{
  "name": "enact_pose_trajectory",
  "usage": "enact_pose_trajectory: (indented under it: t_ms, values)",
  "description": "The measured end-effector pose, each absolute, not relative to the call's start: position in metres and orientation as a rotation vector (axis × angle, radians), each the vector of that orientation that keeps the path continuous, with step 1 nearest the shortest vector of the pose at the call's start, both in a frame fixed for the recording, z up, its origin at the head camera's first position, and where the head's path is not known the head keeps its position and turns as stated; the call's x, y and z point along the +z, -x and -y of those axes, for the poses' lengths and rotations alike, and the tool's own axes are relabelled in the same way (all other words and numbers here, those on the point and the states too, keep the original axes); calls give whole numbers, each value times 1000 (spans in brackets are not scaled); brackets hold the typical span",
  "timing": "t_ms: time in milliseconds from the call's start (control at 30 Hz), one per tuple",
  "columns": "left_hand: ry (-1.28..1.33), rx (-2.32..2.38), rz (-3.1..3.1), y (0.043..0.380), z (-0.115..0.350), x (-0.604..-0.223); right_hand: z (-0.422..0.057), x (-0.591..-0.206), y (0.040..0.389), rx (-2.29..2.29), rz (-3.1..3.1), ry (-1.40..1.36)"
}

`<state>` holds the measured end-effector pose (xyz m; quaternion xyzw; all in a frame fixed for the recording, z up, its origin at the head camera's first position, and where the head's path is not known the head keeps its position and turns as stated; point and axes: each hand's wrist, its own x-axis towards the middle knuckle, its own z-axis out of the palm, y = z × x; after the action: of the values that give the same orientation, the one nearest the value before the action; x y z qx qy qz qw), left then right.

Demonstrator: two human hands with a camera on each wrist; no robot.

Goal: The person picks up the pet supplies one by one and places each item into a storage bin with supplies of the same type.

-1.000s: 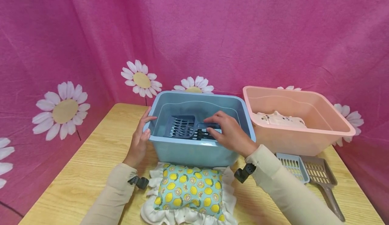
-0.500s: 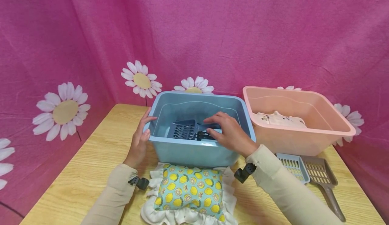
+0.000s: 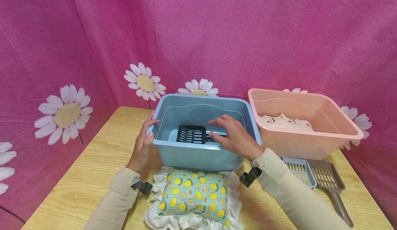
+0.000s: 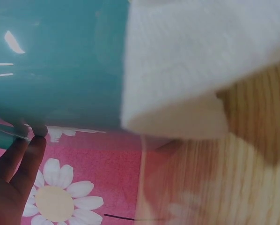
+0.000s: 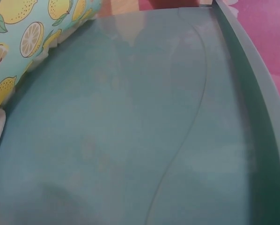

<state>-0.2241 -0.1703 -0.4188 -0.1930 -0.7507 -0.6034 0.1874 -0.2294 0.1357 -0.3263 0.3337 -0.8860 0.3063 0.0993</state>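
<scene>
A blue litter box (image 3: pixel 201 156) stands mid-table. On its left edge my left hand (image 3: pixel 141 145) holds the rim, one finger over it and the thumb near the front corner; in the left wrist view, fingers (image 4: pixel 25 164) lie against the outer wall. My right hand (image 3: pixel 234 135) reaches over the front rim, thumb and forefinger spread apart with no handle visible between them. Below it, a black slotted litter scoop (image 3: pixel 193 134) lies on the box floor, its handle partly behind the hand. A dark blue scoop is not visible now.
A pink litter box (image 3: pixel 297 145) holding a white patterned cloth item (image 3: pixel 289 123) stands right. A pale blue scoop (image 3: pixel 299 169) and a brown scoop (image 3: pixel 327 175) lie before it. A lemon-print pillow (image 3: pixel 193 193) lies in front. A pink curtain (image 3: pixel 198 33) hangs behind.
My right hand let go of the dark blue litter scoop, which tilted, sank and dropped from sight. The black scoop beneath is now uncovered. My left hand stays on the rim.
</scene>
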Motion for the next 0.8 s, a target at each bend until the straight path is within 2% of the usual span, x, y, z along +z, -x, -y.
enact_pose_trajectory:
  t_ms: [433, 800]
  values:
    - [537, -1717, 2116, 221, 169, -418, -140, -321, 226, 816, 2517, -1046]
    - [541, -1713, 2130, 224, 172, -417, -168, -302, 204, 800, 2489, -984]
